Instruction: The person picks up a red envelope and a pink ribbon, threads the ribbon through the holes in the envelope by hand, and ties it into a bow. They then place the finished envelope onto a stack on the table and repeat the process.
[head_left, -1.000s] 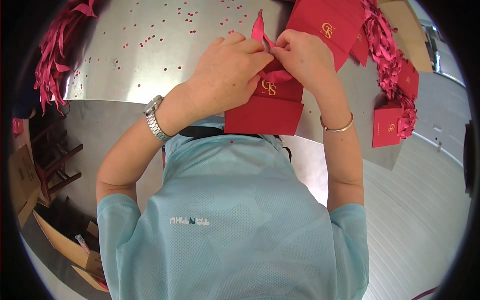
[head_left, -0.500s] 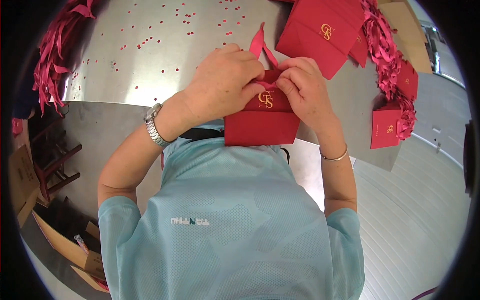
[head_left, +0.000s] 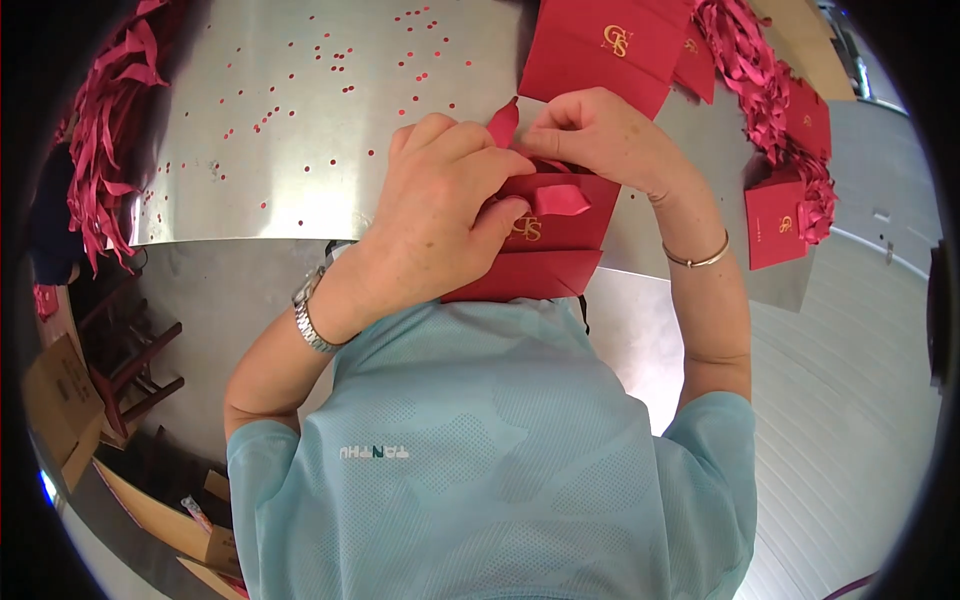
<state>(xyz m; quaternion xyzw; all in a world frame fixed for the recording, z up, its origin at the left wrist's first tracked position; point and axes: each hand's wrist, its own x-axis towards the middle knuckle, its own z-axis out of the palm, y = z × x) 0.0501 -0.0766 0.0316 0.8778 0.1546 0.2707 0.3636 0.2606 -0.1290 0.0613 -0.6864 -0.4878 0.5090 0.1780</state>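
A small red paper bag [head_left: 553, 270] with a gold emblem is held upright against the table's near edge, close to my shirt. My left hand [head_left: 440, 205] is closed at its top edge, pinching a pinkish-red ribbon; one ribbon end [head_left: 563, 200] sticks out to the right across the bag's front. Another ribbon end [head_left: 503, 122] rises just beyond the left fingers. My right hand [head_left: 600, 140] is over the bag's far top edge, thumb and fingers curled together beside that upright end. What its fingertips grip is hidden.
Red bags [head_left: 600, 55] lie at the far right of the metal table [head_left: 300, 200]. Ribbon bundles hang at the left [head_left: 110, 130] and along the right [head_left: 750, 90]. Red paper dots are scattered over the tabletop. Cardboard boxes [head_left: 65, 405] and a dark wooden stool [head_left: 145, 375] stand lower left.
My right hand has left the bag's front and moved up and away to its far edge. One ribbon end now lies across the front. The left hand stays at the top.
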